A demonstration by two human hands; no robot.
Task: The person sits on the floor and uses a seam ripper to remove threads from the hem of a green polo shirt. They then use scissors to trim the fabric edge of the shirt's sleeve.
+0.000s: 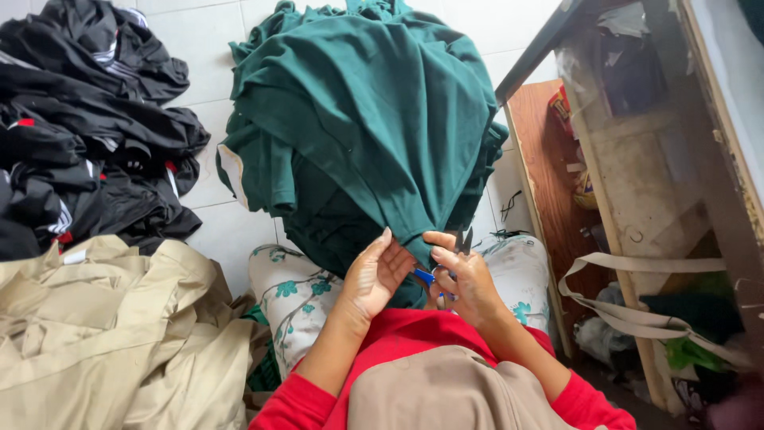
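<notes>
The dark green garment [374,119] hangs over the person's knees and spills toward twelve o'clock onto the tiled floor [211,151]. Its near edge is gathered at the hands, just below the middle of the view. Judging by how things lie, the trimming is mid-way: one corner of the cloth is under the blades now, while most of the garment lies loose and not yet gone over.

The left hand [378,275] is turned palm-up at the nine o'clock side of that corner, fingers spread and curled lightly under the hem, so its grip is loose, more a support than a pinch. The right hand [465,279], at three o'clock from it, has its grip closed around small blue-handled scissors [446,263], blades pointing up at the fabric edge. Both forearms, in red sleeves, come up from six o'clock and meet over a floral cushion [286,299].

Further out, a heap of black garments [87,127] lies at ten o'clock and a pile of beige garments [103,334] at eight o'clock. A wooden shelf unit [637,183] with clutter stands at three o'clock.
</notes>
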